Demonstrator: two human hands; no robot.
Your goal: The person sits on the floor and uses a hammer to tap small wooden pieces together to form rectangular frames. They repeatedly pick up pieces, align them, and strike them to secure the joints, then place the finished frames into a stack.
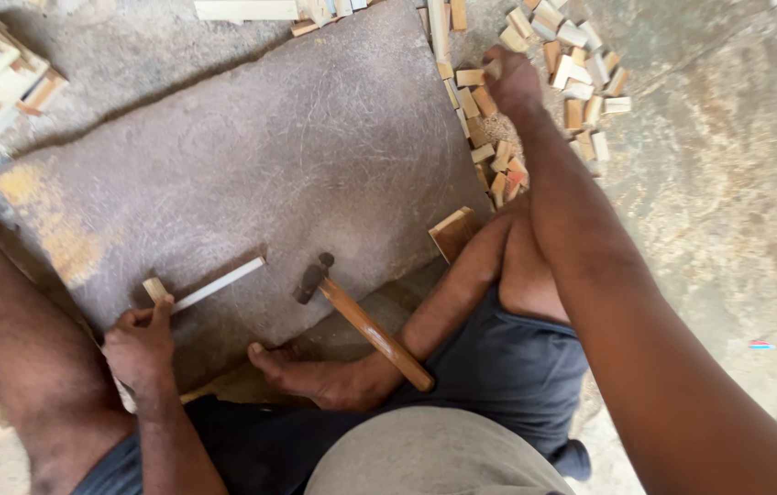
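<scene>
- Stone slab point(315, 156): flat on the floor in front of you; keep the work well onto its face, not at the edge
- Hammer point(365, 321): lies loose, head on the slab, handle toward your leg; no hand on it
- Block pile point(572, 82): your right hand point(512, 82) reaches in, fingers closing on one small block; take a single squared piece
- Wooden strip point(214, 286): your left hand point(139, 344) pinches its near end against a small block point(155, 290); hold it flat
</scene>
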